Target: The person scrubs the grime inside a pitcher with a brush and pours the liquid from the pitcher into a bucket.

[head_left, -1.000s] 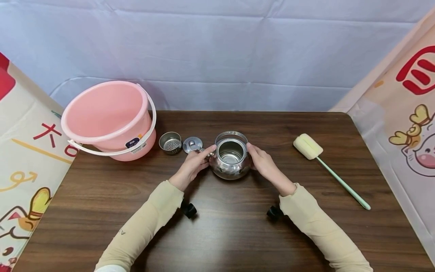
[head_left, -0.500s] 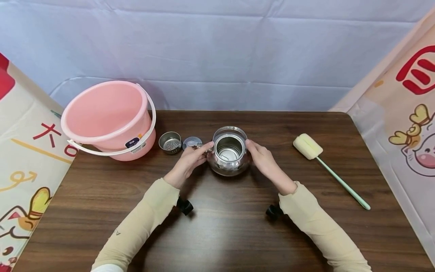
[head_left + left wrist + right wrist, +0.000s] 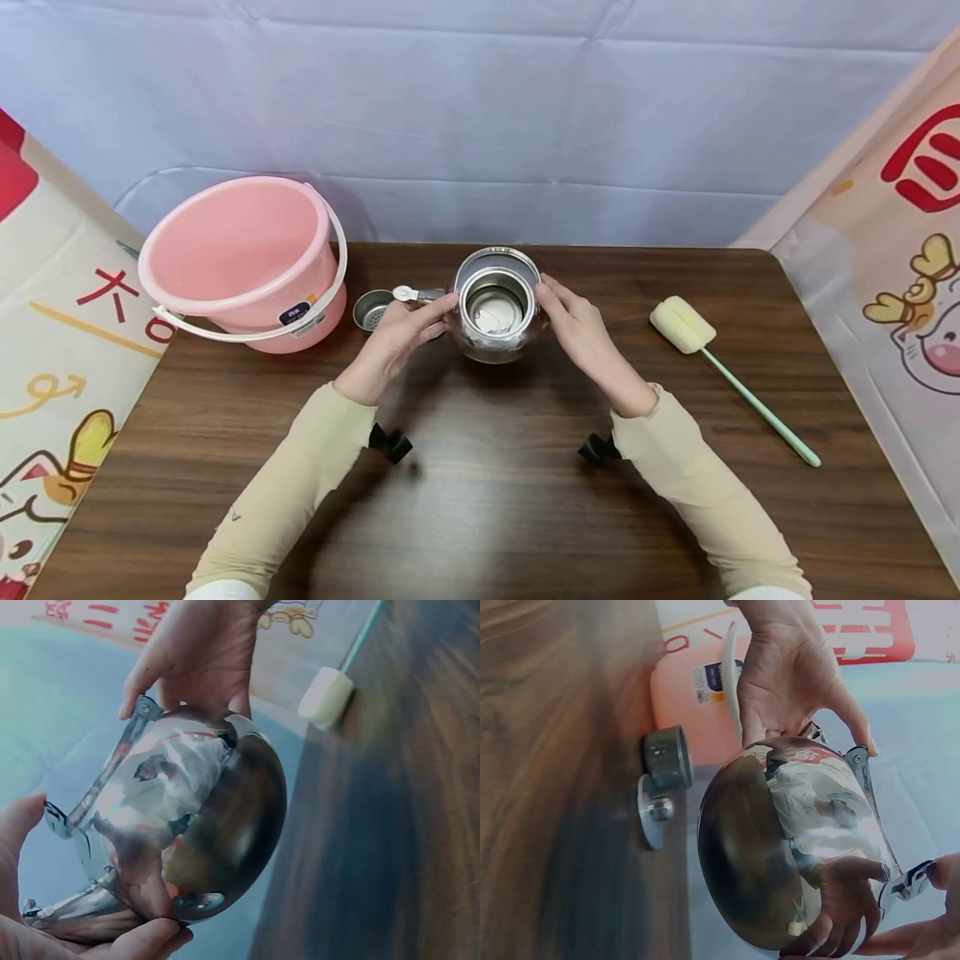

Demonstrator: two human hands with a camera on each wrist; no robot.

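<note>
A shiny steel teapot (image 3: 492,343) without its lid is held up off the table between both hands. Its round mouth tilts toward the head camera, showing the bare inside. My left hand (image 3: 392,343) grips the spout side, thumb near the handle's pivot in the left wrist view and fingers against the belly. On the opposite side, my right hand (image 3: 581,332) holds the body, its thumb at the other pivot. The folding handle (image 3: 112,765) lies along the mouth. In the right wrist view the knobbed lid (image 3: 649,814) and a strainer cup (image 3: 667,759) stand beneath.
At the left of the wooden table (image 3: 480,500) stands a pink bucket (image 3: 247,321) with a white handle (image 3: 225,337). A sponge brush (image 3: 682,325) with a long green stick lies on the right. A pale cloth (image 3: 480,117) hangs behind.
Both hands have lifted the teapot up and away from the body, slightly left, tipping its mouth more toward the head camera. The spout and left hand now cover the lid in the head view.
</note>
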